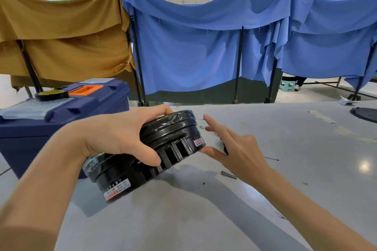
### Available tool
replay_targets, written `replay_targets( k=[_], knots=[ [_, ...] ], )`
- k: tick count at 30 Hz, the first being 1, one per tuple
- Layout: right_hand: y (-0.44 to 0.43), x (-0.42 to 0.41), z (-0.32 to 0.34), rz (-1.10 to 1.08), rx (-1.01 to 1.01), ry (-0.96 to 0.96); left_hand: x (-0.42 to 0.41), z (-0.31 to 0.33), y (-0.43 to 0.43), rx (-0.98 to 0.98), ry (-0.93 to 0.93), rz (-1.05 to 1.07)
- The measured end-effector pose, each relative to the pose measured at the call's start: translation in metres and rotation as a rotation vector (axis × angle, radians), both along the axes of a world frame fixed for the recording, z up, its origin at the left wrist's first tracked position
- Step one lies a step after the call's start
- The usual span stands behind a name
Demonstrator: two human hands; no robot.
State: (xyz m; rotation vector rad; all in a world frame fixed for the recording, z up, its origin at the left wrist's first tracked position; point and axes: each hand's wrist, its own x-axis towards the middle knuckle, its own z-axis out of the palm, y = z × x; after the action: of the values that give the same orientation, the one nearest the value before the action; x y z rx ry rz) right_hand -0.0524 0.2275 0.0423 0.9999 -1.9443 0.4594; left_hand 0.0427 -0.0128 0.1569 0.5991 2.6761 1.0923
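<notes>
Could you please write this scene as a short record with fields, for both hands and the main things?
left hand: grips the upper black housing, thumb on its slotted side
right hand: open, fingers straight, beside that housing; contact unclear
upper black housing: tilted, seems to lean on the lower black housing
lower black housing: on the grey table, label toward camera
metal pin: on the table, near the right wrist
blue toolbox: left of the table, tape roll on its lid

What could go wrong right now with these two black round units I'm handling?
The left hand alone grips the tilted upper black unit, while the right hand is open beside it; it might slip onto the lower black unit. The small metal pin lies loose on the table near the right forearm and could get swept off.
</notes>
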Motion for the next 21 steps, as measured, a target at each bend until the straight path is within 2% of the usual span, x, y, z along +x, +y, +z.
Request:
replay_targets(
  k=[3,11,21],
  knots=[
    [0.007,-0.004,-0.01,-0.036,0.048,0.09,0.0,-0.006,0.009,-0.052,-0.015,-0.008],
    [0.022,-0.011,-0.035,0.057,0.117,0.276,0.003,-0.036,0.038,-0.33,-0.038,-0.066],
    [0.025,-0.014,-0.054,0.182,0.259,0.291,0.003,-0.07,0.057,-0.375,0.035,-0.077]
  ],
)
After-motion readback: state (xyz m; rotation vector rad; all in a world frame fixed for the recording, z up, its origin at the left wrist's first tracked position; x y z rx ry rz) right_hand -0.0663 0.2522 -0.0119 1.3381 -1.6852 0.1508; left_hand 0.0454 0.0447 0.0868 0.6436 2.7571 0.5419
